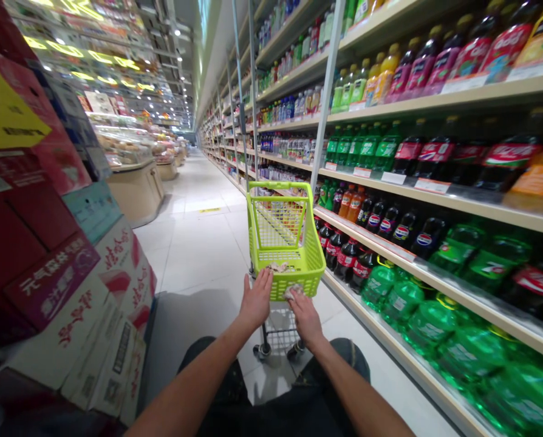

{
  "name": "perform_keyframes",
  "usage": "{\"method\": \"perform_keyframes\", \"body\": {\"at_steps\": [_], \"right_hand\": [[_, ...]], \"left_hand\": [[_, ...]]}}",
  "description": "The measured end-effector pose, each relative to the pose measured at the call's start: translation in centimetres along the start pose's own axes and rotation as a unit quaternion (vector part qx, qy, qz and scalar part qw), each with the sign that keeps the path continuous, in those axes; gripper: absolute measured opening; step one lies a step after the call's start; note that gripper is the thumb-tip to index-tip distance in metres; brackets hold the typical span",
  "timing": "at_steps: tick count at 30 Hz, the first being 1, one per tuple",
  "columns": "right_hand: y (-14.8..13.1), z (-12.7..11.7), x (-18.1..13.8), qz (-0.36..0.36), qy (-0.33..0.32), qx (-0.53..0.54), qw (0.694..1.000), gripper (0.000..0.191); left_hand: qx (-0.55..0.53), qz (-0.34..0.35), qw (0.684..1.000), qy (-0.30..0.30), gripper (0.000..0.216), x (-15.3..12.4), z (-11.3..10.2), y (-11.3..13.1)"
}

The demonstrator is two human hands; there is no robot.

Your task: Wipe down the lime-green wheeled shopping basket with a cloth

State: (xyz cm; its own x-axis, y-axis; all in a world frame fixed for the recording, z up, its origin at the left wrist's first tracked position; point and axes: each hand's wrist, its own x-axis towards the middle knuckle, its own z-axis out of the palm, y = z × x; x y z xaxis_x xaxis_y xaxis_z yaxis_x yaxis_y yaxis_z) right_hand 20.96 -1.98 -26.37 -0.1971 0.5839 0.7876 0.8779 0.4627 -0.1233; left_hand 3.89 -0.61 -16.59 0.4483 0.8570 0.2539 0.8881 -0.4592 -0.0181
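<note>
In front of me stands a lime-green shopping cart [312, 261] with a plastic basket and a wheeled frame. My left hand [256, 298] lies with fingers stretched out against the near left corner of the basket. A crumpled pale cloth or tissue [293, 291] is pressed on the basket's near wall by my right hand [306, 314], whose fingers are bent over it. Another crumpled pale piece [278, 267] lies at the basket's near rim, close to my left fingertips; whether it is cloth or paper I cannot tell.
Drink shelves [435, 188] with several rows of bottles run along the right, close to the cart. Stacked cartons [102, 309] stand at the left. A tiled aisle [198, 243] leads ahead past a display counter [137, 188].
</note>
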Motion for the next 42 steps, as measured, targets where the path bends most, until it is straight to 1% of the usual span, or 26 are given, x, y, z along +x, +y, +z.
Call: {"method": "perform_keyframes", "body": {"at_steps": [2, 6, 8, 10, 12, 14, 16, 19, 21, 22, 23, 26, 28, 30, 33, 35, 37, 40, 42], "right_hand": [[0.3, -0.5, 0.2, -0.002, 0.004, 0.001, 1.0, 0.044], [2.1, -3.2, 3.9, 0.069, 0.069, -0.028, 0.995, 0.041], [2.3, -3.5, 5.2, 0.089, 0.073, -0.043, 0.992, 0.04], [1.5, -2.8, 5.6, 0.075, 0.05, -0.046, 0.995, 0.04], [0.5, -1.8, 5.5, 0.038, 0.022, -0.036, 0.998, 0.041], [0.4, -1.5, 5.4, 0.004, -0.001, -0.03, 1.0, 0.042], [1.9, -2.2, 5.6, 0.005, -0.007, -0.042, 0.999, 0.041], [5.4, -4.4, 5.7, 0.082, 0.025, -0.086, 0.993, 0.041], [6.2, -5.0, 5.7, 0.123, 0.047, -0.106, 0.986, 0.042], [5.8, -4.8, 5.7, 0.123, 0.049, -0.106, 0.986, 0.041], [4.9, -4.2, 5.7, 0.107, 0.043, -0.098, 0.988, 0.041], [0.8, -1.7, 6.0, 0.019, 0.005, -0.048, 0.999, 0.04], [-0.7, -0.8, 6.2, -0.015, -0.015, -0.021, 1.0, 0.041], [0.1, -1.2, 6.2, -0.003, -0.022, -0.016, 1.0, 0.042], [3.3, -3.2, 5.8, 0.074, -0.009, -0.045, 0.996, 0.041], [4.4, -4.0, 5.6, 0.122, 0.003, -0.06, 0.991, 0.042], [3.6, -3.7, 5.7, 0.136, 0.002, -0.044, 0.99, 0.045], [0.5, -2.3, 6.2, 0.099, -0.022, 0.025, 0.995, 0.052], [-1.0, -1.8, 6.7, 0.086, -0.039, 0.071, 0.993, 0.059]], "left_hand": [[0.002, -0.013, 1.0, 0.003, 0.071, -0.1, 0.1, -0.3], [-0.005, -0.039, 0.999, 0.012, 0.07, -0.2, 0.4, -0.4], [-0.01, -0.041, 0.999, 0.011, 0.07, -0.2, 0.4, -0.3], [-0.012, -0.037, 0.999, 0.01, 0.069, -0.2, 0.3, -0.2], [-0.011, -0.029, 0.999, 0.009, 0.068, -0.2, 0.2, -0.3], [-0.006, -0.024, 1.0, 0.014, 0.066, -0.2, 0.1, -0.7], [-0.003, -0.031, 0.999, 0.021, 0.066, -0.2, 0.2, -1.0], [-0.009, -0.042, 0.999, 0.027, 0.067, -0.2, 0.5, -1.2], [-0.015, -0.042, 0.999, 0.03, 0.068, -0.2, 0.7, -1.0], [-0.017, -0.041, 0.998, 0.034, 0.068, -0.1, 0.8, -0.8], [-0.018, -0.04, 0.998, 0.039, 0.067, -0.1, 0.8, -0.7], [-0.019, -0.031, 0.998, 0.049, 0.063, 0.1, 0.8, -0.4], [-0.019, -0.02, 0.998, 0.056, 0.06, 0.1, 0.8, -0.6], [-0.017, -0.011, 0.998, 0.066, 0.06, 0.1, 1.0, -0.9], [-0.016, -0.004, 0.997, 0.075, 0.06, 0.0, 1.1, -1.1], [-0.026, -0.007, 0.997, 0.075, 0.059, 0.1, 0.9, -0.9], [-0.053, -0.013, 0.996, 0.076, 0.057, 0.6, 0.4, -0.3], [-0.119, -0.018, 0.99, 0.077, 0.059, 2.2, -0.8, 0.9], [-0.175, -0.007, 0.984, 0.046, 0.062, 3.5, -1.6, 1.7]]}}
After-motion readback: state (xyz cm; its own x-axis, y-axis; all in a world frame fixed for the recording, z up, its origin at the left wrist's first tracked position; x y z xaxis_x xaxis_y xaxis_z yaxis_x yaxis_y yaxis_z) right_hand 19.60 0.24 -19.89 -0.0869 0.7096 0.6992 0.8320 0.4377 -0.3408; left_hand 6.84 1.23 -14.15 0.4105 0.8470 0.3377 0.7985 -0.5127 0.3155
